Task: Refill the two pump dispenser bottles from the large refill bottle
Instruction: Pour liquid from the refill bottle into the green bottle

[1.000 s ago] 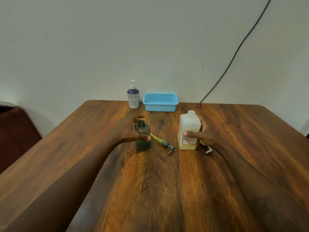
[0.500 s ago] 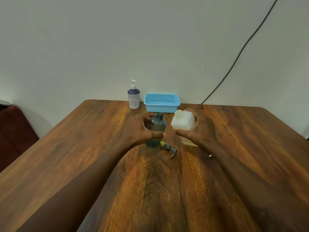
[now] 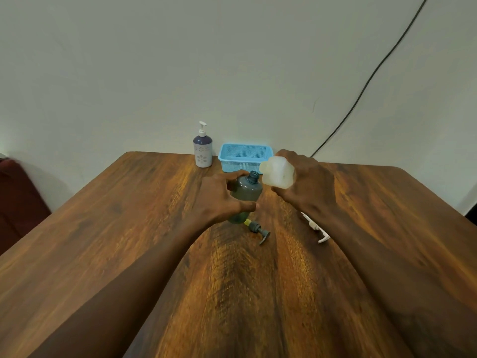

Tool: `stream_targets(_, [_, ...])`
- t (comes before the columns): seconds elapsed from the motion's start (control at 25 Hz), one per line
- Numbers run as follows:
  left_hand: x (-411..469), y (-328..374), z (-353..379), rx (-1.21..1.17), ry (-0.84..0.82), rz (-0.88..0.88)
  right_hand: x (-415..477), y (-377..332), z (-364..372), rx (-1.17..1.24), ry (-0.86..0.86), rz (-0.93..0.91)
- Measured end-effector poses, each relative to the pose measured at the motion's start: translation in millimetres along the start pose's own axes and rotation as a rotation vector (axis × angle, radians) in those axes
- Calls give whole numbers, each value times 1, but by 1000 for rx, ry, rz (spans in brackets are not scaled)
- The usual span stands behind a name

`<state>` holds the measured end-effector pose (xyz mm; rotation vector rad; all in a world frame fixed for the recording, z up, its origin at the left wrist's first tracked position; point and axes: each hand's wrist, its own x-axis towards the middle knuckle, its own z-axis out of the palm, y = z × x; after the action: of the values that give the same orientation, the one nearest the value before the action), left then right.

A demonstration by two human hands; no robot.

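Observation:
My left hand (image 3: 222, 200) grips a dark grey-green dispenser bottle (image 3: 245, 192), lifted and tilted right with its neck open. My right hand (image 3: 304, 184) holds the white refill bottle (image 3: 277, 173), tipped over to the left so its mouth sits just beside the grey bottle's neck. The grey pump head (image 3: 258, 228) with its yellow tube lies on the table (image 3: 103, 228) under the bottles. A white pump piece (image 3: 317, 228) lies below my right wrist. A second dispenser (image 3: 203, 148), purple and white with its pump on, stands at the far edge.
A light blue plastic basket (image 3: 244, 155) sits at the table's far edge beside the purple dispenser. A black cable (image 3: 361, 94) runs down the wall behind. A dark red seat (image 3: 15, 197) is off the table's left side.
Both bottles left the table. My left hand lifted and tilted the grey bottle; my right hand raised the refill bottle and tipped it leftward toward the open neck.

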<state>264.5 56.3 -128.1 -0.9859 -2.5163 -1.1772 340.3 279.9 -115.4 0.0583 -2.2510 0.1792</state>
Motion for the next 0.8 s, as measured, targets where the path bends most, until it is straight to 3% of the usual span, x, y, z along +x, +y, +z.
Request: stream_targets(0.8, [-3,1,0,6,-10,6,8,-7,-10,-191,-102,-37])
